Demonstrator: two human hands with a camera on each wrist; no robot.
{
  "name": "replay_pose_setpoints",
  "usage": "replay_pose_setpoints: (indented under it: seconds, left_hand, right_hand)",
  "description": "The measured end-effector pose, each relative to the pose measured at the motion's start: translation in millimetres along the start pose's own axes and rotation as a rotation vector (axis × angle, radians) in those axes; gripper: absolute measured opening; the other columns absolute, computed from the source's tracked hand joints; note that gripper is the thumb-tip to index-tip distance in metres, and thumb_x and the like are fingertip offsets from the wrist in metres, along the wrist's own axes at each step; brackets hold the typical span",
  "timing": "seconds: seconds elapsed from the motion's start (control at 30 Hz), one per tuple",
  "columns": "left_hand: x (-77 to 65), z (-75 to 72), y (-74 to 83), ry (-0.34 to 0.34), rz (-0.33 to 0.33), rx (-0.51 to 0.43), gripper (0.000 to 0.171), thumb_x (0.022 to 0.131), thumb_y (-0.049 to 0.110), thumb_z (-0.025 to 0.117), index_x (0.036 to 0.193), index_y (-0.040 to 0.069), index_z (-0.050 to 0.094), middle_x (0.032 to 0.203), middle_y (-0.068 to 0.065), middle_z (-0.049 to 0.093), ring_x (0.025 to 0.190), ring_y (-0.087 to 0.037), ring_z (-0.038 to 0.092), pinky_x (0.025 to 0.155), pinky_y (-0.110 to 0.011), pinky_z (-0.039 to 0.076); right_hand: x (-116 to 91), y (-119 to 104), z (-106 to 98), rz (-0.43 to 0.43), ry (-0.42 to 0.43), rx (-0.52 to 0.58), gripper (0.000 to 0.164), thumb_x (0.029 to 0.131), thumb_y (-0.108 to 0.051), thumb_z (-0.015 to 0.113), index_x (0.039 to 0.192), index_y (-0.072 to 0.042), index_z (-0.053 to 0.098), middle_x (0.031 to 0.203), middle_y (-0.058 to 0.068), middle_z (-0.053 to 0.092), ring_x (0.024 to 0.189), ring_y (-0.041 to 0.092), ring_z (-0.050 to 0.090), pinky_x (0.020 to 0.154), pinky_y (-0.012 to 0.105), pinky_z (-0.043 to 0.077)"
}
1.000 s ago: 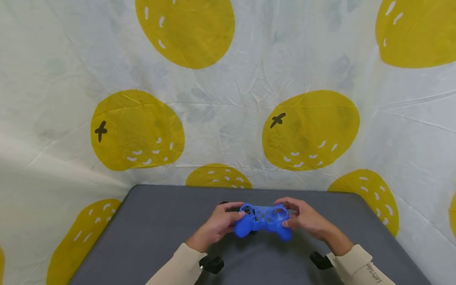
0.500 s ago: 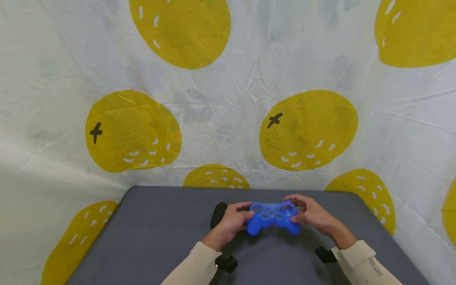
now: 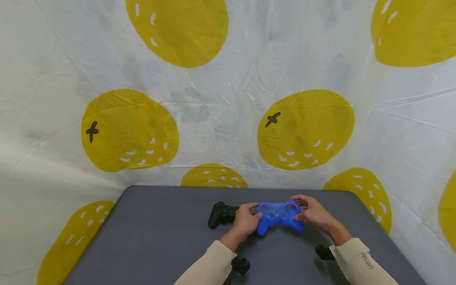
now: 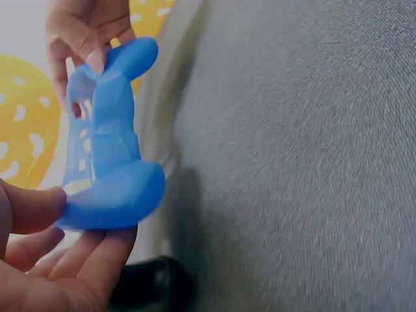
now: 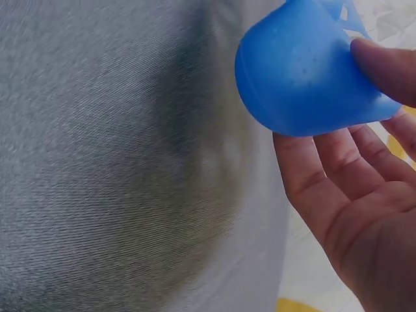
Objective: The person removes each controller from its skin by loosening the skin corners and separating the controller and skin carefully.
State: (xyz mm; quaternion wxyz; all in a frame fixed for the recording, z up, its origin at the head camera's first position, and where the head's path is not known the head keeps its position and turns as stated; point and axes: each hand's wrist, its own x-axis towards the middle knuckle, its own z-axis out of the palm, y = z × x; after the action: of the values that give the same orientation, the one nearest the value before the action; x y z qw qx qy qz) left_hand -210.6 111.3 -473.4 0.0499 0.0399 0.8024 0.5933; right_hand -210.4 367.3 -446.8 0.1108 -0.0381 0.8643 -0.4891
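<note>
Between both hands, above the table, is a blue silicone game controller cover [image 3: 278, 215] with round cut-outs in its face. My left hand [image 3: 246, 219] pinches its left end, thumb on the face and fingers beneath, as the left wrist view shows. At the other end my right hand [image 3: 311, 213] grips it the same way; in the right wrist view the thumb presses one side of the rounded blue handle [image 5: 305, 71] and the fingers lie under it. A black game controller [image 3: 221, 215] lies on the table left of the cover, its right part hidden behind my left hand.
The grey table [image 3: 160, 237] reaches back to a white curtain [image 3: 221, 130] printed with large yellow fruit, which also hangs at both sides. Black wrist cameras [image 3: 241, 265] sit at the cuffs of the beige sleeves.
Both hands have moved the blue cover to the right, the left hand farther than the right. The black controller, mostly hidden behind the left hand before, now shows on the left.
</note>
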Motion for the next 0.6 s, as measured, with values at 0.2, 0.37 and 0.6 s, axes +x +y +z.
replay_pose_setpoints:
  seconds: [0.2,0.37,0.6]
  left_hand:
    - [0.4,8.2,-0.4,0.052,0.004,0.131,0.039,0.093,0.005,0.075,0.132,0.001,0.07,0.115,-0.018,0.078,0.11,-0.031,0.075,0.091,-0.044,0.062]
    - [0.2,11.8,-3.1,0.111,0.049,0.258,0.045,0.085,0.0,0.074,0.13,0.0,0.071,0.113,-0.018,0.079,0.11,-0.034,0.074,0.093,-0.044,0.061]
    - [-3.8,11.8,-2.4,0.088,0.075,0.39,0.052,0.079,-0.006,0.067,0.13,0.006,0.074,0.119,-0.013,0.078,0.104,-0.032,0.074,0.084,-0.041,0.062]
  right_hand:
    - [7,11,4,0.001,0.051,-0.064,0.057,0.084,0.005,0.074,0.138,0.002,0.056,0.136,0.03,0.059,0.116,0.039,0.061,0.08,0.041,0.059]
    - [15,18,9,-0.062,0.073,-0.159,0.053,0.083,0.004,0.075,0.133,0.006,0.059,0.13,0.03,0.063,0.121,0.046,0.061,0.09,0.049,0.059]
    - [17,22,14,-0.065,0.086,-0.214,0.051,0.084,0.003,0.075,0.132,0.009,0.059,0.124,0.03,0.066,0.113,0.045,0.065,0.091,0.055,0.058]
